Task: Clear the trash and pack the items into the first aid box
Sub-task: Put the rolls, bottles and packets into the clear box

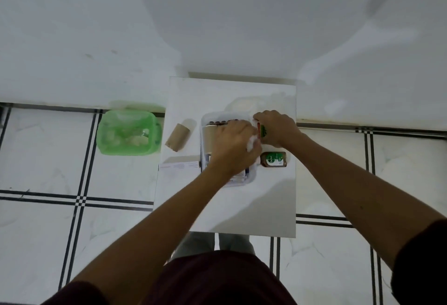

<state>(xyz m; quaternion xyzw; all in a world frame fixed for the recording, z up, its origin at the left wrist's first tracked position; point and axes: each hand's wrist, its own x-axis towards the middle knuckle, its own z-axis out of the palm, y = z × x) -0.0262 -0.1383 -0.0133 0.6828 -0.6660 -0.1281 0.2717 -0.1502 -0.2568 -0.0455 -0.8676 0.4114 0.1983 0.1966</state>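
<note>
A clear plastic first aid box (205, 121) stands on a small white table (242, 203). My left hand (233, 146) reaches into the box and pinches something white, perhaps cotton, at its right edge. My right hand (277, 127) grips a small packet with green and red print (261, 130) at the box's right rim. Inside the box I see a tan bandage roll (208, 136) and dark items along the far wall. A brown antiseptic bottle with a green label (274, 159) lies on the table right of the box. Much of the box's inside is hidden by my hands.
A tan cardboard roll (177, 137) lies left of the box. A white printed paper (179, 167) sticks out over the table's left edge. A green basket (129, 132) with trash in it sits on the tiled floor to the left. A wall rises behind.
</note>
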